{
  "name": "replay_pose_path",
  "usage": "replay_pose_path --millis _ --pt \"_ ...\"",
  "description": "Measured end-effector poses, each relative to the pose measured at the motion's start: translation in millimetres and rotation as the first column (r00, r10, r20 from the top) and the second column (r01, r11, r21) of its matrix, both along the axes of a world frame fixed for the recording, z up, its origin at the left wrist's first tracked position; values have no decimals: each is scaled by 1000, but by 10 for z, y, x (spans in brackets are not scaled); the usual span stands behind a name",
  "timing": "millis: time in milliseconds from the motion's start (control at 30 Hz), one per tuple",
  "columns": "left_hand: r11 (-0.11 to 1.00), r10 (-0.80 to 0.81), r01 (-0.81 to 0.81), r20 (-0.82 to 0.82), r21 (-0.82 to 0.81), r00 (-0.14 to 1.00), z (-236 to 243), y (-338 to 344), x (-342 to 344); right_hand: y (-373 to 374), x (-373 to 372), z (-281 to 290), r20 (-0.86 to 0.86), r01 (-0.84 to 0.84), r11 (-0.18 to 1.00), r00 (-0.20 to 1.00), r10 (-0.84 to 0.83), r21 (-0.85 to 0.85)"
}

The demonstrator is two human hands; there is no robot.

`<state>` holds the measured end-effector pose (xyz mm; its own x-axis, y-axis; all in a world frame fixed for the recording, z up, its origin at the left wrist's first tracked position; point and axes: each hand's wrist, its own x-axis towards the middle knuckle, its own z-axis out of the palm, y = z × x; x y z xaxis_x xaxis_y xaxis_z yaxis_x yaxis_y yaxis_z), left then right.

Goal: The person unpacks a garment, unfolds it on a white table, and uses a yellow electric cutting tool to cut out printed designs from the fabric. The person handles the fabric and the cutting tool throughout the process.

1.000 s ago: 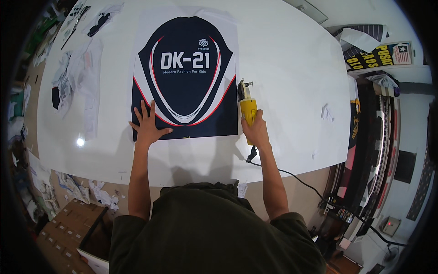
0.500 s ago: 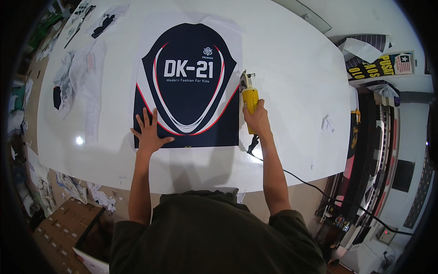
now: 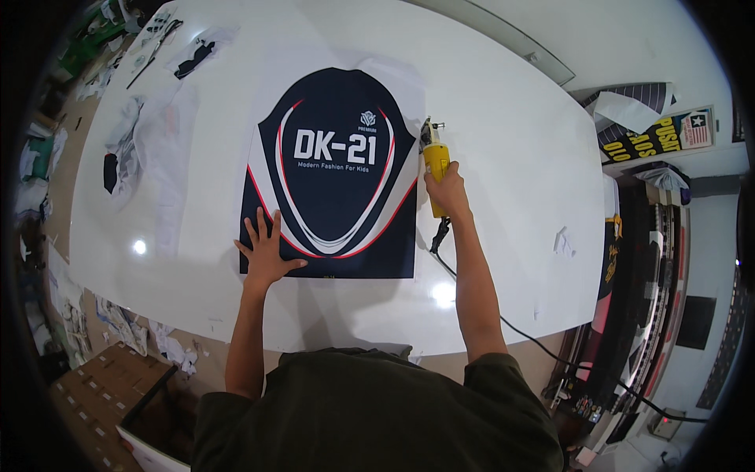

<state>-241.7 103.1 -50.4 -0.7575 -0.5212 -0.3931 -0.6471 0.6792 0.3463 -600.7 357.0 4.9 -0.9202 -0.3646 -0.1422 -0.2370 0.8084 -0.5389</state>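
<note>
A dark navy fabric panel (image 3: 334, 200) with white and red curves and white lettering lies flat on the white table (image 3: 519, 157). My left hand (image 3: 266, 252) rests on its lower left part, fingers spread and pressed flat. My right hand (image 3: 448, 193) grips the yellow body of a handheld electric fabric cutter (image 3: 436, 160). The cutter's metal head stands at the panel's right edge, about level with the right shoulder corner. Its blade is too small to make out. White margin cloth (image 3: 393, 72) shows around the panel's top.
A black cord (image 3: 543, 346) runs from the cutter across the table's front right edge to the right. White cloth scraps (image 3: 169, 161) lie at the left, with scissors (image 3: 157, 51) beyond them. A small white scrap (image 3: 563, 242) lies at the right. Cardboard boxes (image 3: 106, 401) stand at the lower left.
My right hand has pushed the cutter farther away along the panel's right edge, up to the shoulder corner. My left hand keeps its place on the fabric. The whole view has shifted slightly.
</note>
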Motion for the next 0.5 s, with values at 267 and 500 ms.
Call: replay_pose_path --millis 267,500 --pt "999 22 -23 14 24 1000 230 -121 272 180 -77 102 54 -39 996 998 34 82" --pt "982 164 -150 119 -117 979 251 -400 1095 1005 980 368 181 -247 960 958 222 133"
